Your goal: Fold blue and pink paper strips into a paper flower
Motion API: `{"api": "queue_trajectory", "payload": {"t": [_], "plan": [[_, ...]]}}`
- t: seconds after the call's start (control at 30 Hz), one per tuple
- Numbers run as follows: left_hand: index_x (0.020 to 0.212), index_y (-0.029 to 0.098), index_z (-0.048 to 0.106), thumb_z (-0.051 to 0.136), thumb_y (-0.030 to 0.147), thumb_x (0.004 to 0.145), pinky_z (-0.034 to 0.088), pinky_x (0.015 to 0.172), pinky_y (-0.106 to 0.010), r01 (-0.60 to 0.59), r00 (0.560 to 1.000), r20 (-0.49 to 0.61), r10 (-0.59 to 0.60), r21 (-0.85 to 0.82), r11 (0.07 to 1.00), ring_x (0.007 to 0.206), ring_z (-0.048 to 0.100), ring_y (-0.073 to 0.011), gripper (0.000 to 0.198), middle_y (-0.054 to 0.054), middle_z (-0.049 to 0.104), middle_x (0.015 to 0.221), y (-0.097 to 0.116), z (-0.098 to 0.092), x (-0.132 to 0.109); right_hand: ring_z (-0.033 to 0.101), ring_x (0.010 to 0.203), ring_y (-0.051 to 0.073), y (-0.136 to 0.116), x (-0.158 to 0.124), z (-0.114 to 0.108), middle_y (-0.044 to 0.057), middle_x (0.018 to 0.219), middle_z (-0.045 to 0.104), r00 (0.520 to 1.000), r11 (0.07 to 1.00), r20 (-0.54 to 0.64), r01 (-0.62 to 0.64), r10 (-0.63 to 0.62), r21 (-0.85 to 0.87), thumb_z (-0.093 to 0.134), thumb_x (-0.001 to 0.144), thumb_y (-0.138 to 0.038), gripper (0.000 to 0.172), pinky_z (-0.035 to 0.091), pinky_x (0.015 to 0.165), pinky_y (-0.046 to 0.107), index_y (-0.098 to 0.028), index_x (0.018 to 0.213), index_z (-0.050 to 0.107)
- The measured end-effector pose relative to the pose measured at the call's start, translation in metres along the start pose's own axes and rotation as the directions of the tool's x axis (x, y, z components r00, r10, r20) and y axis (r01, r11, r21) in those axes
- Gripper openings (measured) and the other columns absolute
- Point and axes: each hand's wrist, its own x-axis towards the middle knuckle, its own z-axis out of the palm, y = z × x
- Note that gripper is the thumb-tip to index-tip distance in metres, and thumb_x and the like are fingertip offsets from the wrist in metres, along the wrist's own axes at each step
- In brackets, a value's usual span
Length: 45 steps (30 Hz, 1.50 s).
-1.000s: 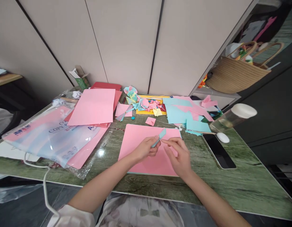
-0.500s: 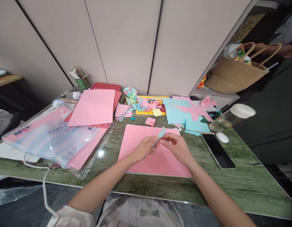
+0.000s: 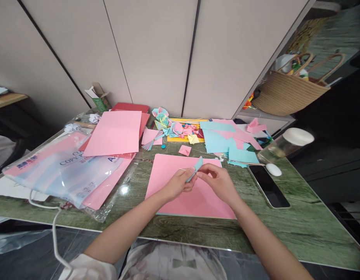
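Observation:
Over a stack of pink paper, my left hand is closed on a small folded piece of light blue paper, which sticks up between the fingers at a slant. A thin pale strand shows beside the left fingertips; I cannot tell whether it is thread or wire. My right hand meets the left at the paper's middle, thumb and forefinger pinched together. What the right fingertips grip is too small to make out. Just beyond the stack lies a small folded pink square.
Folded paper flowers and a yellow tray with small coloured pieces sit by the wall. Blue paper sheets, a phone, a white egg-shaped object and a lidded bottle are right. A plastic paper pack lies left.
Both hands stay nearly in place, and the blue paper turns slightly between them. The pale strand by my left hand now shows. Another person's arm at the upper right has gone from view.

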Motion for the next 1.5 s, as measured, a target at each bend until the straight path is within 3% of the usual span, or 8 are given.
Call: {"api": "queue_trajectory", "payload": {"t": [0.1,0.2,0.53,0.9,1.17,1.27,1.43,1.5], "plan": [[0.059,0.015,0.037,0.035,0.047,0.081,0.012,0.041,-0.02,0.0,1.0,-0.011,0.001,0.01,1.0,0.037,0.013,-0.0036,0.038,0.01,0.019,0.042,0.0,-0.001,0.001,0.053,0.072,0.014,-0.003,0.002,-0.003,0.003,0.076,0.06,0.994,0.993,0.112,-0.011,-0.003,0.118,0.049,0.077,-0.033,0.018,0.042,0.069,0.028,-0.018,0.079,0.058],[0.059,0.015,0.037,0.034,0.047,0.081,0.012,0.041,-0.021,-0.009,1.0,-0.014,0.009,0.02,1.0,0.037,0.013,-0.0036,0.038,0.009,0.02,0.043,-0.001,-0.002,0.001,0.052,0.072,0.014,-0.004,0.004,-0.003,0.002,0.075,0.057,0.991,0.985,0.13,-0.021,-0.002,0.171,0.048,0.078,-0.034,0.018,0.042,0.069,0.027,-0.017,0.079,0.056],[0.059,0.015,0.038,0.036,0.047,0.08,0.011,0.041,-0.021,0.016,1.0,0.005,-0.016,0.049,0.999,0.036,0.014,-0.003,0.039,0.01,0.021,0.041,-0.002,-0.002,0.0,0.051,0.067,0.013,0.009,0.016,-0.008,0.001,0.072,0.057,0.974,0.992,0.227,-0.024,-0.005,0.124,0.057,0.071,-0.035,0.021,0.04,0.064,0.028,-0.015,0.078,0.055],[0.054,0.015,0.036,0.037,0.047,0.08,0.009,0.039,-0.019,0.059,0.998,0.037,-0.056,-0.093,0.994,0.036,0.01,-0.0023,0.042,0.01,0.015,0.039,-0.002,0.0,-0.002,0.049,0.065,0.012,0.006,0.015,-0.007,-0.001,0.069,0.057,0.98,0.999,0.199,0.001,-0.009,0.042,0.056,0.073,-0.031,0.015,0.037,0.06,0.024,-0.016,0.074,0.053],[0.058,0.015,0.036,0.035,0.047,0.081,0.009,0.038,-0.018,0.166,0.984,0.101,-0.147,-0.217,0.962,0.034,0.009,-0.0023,0.04,0.01,0.015,0.039,-0.005,-0.003,-0.002,0.046,0.061,0.011,0.012,0.014,-0.004,-0.002,0.066,0.054,0.985,1.0,0.172,0.027,-0.027,0.003,0.055,0.075,-0.033,0.015,0.036,0.057,0.023,-0.018,0.072,0.053],[0.059,0.015,0.035,0.032,0.045,0.083,0.009,0.037,-0.019,0.176,0.981,0.122,-0.149,-0.244,0.954,0.034,0.009,-0.0025,0.038,0.01,0.015,0.04,-0.004,-0.003,-0.001,0.046,0.061,0.011,0.016,0.015,-0.001,-0.002,0.065,0.052,0.986,0.998,0.168,0.008,-0.018,0.061,0.056,0.074,-0.033,0.016,0.037,0.058,0.024,-0.018,0.072,0.053],[0.06,0.015,0.036,0.032,0.046,0.083,0.008,0.038,-0.018,0.17,0.982,0.111,-0.153,-0.162,0.972,0.035,0.008,-0.0026,0.039,0.01,0.016,0.041,-0.002,-0.006,0.002,0.05,0.068,0.012,0.024,0.021,-0.006,0.0,0.073,0.054,0.958,0.964,0.284,-0.045,-0.032,0.261,0.053,0.076,-0.033,0.017,0.04,0.065,0.025,-0.017,0.08,0.053],[0.06,0.015,0.037,0.033,0.046,0.083,0.008,0.038,-0.018,0.157,0.983,0.115,-0.143,-0.117,0.981,0.036,0.009,-0.0026,0.039,0.01,0.017,0.042,0.0,-0.009,0.003,0.05,0.07,0.012,0.028,0.024,-0.013,0.001,0.074,0.054,0.967,0.966,0.25,-0.025,-0.042,0.258,0.046,0.08,-0.035,0.02,0.04,0.066,0.025,-0.017,0.085,0.055]]}}
